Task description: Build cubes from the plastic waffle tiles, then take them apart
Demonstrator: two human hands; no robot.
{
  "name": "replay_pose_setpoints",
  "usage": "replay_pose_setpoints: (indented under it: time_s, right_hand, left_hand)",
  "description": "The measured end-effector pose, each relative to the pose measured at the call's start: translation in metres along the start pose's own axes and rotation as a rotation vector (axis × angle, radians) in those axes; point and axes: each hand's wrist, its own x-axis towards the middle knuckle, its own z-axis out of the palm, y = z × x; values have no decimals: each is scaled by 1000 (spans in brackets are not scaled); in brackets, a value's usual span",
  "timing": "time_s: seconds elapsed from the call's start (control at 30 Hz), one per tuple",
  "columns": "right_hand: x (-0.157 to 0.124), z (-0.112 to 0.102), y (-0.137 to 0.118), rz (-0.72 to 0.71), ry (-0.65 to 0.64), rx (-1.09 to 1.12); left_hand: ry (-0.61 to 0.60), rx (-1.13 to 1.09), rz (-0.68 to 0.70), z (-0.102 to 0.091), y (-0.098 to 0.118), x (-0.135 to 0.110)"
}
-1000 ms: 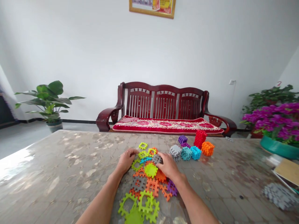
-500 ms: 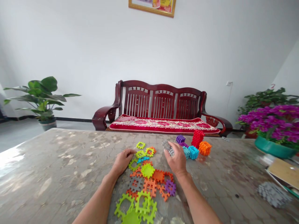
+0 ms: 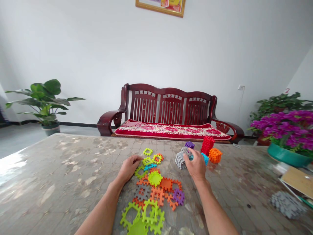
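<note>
Head view shows us a leafy potted plant [image 3: 49, 93] beyond the surface [image 3: 83, 182], then our left hand [image 3: 129, 167], fingers curled beside a lime-green window tile [image 3: 147, 161]; we cannot tell whether it grips anything. Loose interlocking tiles [image 3: 155, 179] spread between our forearms, a purple tile [image 3: 178, 196] at their right edge. Next, at the grey stack [image 3: 180, 161], our right hand [image 3: 197, 164] pinches a grey tile [image 3: 186, 150]. Farther right stand a red stack [image 3: 208, 145] and an orange stack [image 3: 215, 155].
</note>
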Motion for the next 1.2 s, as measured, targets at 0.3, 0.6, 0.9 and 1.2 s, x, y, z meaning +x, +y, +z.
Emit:
replay_pose_setpoints:
  time_s: [0.3, 0.6, 0.9, 1.2]
  right_hand:
    - [15, 3, -8, 200, -89, 434]
    - [7, -11, -6, 49, -74, 284]
    - [-47, -48, 8, -88, -136, -38]
    - [-61, -33, 8, 59, -392, -292]
  left_hand:
    - [-6, 86, 29, 2, 0, -1]
    - [14, 78, 25, 4, -7, 0]
    - [19, 76, -16, 3, -3, 1]
    - [25, 38, -20, 1, 0, 0]
